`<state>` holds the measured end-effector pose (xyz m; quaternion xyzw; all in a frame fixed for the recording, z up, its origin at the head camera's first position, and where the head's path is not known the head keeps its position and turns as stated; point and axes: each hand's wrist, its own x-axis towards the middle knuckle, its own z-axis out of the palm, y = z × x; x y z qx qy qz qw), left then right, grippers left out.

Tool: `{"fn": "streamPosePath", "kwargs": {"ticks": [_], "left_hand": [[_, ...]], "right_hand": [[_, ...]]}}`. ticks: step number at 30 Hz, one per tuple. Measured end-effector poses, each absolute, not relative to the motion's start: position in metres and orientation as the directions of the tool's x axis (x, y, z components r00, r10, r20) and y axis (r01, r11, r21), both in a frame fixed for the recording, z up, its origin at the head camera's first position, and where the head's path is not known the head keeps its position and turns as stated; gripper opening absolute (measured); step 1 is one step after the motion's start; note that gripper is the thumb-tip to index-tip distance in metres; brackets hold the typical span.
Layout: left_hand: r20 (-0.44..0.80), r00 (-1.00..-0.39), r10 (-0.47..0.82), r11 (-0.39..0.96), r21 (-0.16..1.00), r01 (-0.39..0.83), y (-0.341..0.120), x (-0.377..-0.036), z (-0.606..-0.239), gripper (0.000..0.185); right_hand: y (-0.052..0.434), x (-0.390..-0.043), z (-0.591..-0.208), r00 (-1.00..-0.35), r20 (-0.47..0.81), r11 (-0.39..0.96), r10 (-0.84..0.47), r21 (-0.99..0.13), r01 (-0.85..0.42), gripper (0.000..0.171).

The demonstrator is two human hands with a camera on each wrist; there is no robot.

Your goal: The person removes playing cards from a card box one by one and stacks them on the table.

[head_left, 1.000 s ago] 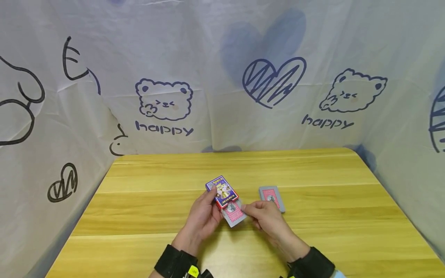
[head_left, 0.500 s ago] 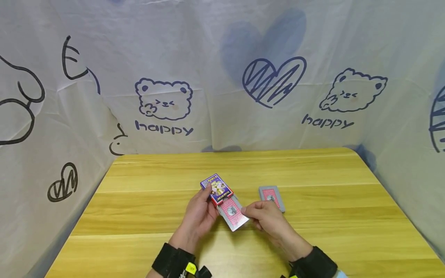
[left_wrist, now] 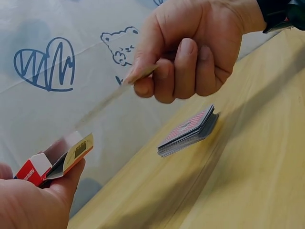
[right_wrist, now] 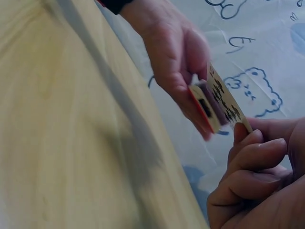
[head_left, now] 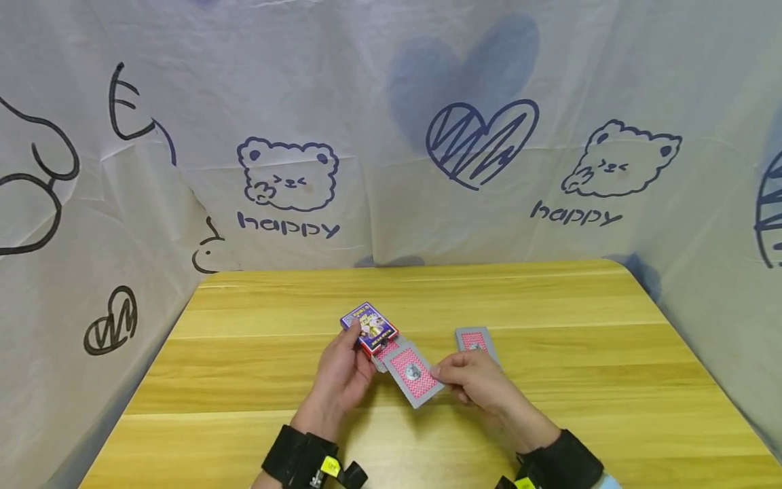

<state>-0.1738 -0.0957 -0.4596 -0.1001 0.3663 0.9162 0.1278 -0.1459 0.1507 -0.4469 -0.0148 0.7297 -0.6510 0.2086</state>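
Note:
My left hand [head_left: 343,373] holds a purple-and-red card box [head_left: 370,329], thumb on its printed face. The box's opened end [left_wrist: 47,162] faces the right hand in the left wrist view. A bit of another red-backed card [head_left: 385,349] pokes out of that end. My right hand [head_left: 479,385] pinches a playing card [head_left: 414,373] by its right corner, between thumb and forefinger. The card's red checkered back faces up, its far end overlapping the box mouth in the head view. Black pips show on its face [right_wrist: 223,98] in the right wrist view.
A deck of red-backed cards [head_left: 476,339] lies on the wooden table [head_left: 580,401] just beyond the right hand, partly hidden by it. A white cloth [head_left: 379,197] with drawn bears and hearts hangs behind the table and along its sides.
The box in my left hand has moved left and slightly away. The pinched card has slid farther out of the box, and my right hand has shifted a little to the right.

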Motion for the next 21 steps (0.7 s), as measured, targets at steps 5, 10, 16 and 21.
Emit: {"fn": "streamPosePath", "kwargs": {"ticks": [5, 10, 16, 21], "left_hand": [[-0.296, -0.945, 0.137, -0.700, 0.646, -0.304, -0.097, -0.175, -0.458, 0.055], [-0.310, -0.939, 0.146, -0.702, 0.636, -0.320, -0.098, -0.175, -0.457, 0.057], [-0.304, -0.940, 0.157, -0.695, 0.642, -0.324, -0.098, -0.174, -0.458, 0.056], [-0.301, -0.939, 0.164, -0.693, 0.642, -0.327, -0.098, -0.174, -0.457, 0.058]], "right_hand": [[0.170, -0.153, -0.440, -0.921, -0.278, 0.139, -0.273, -0.959, 0.249, 0.021], [0.192, -0.163, -0.434, -0.955, -0.255, 0.179, -0.152, -0.957, 0.227, 0.023], [0.217, -0.173, -0.432, -0.976, -0.216, 0.331, -0.022, -0.923, 0.196, 0.026], [0.229, -0.178, -0.436, -0.974, -0.227, 0.410, -0.004, -0.889, 0.205, 0.028]]}}
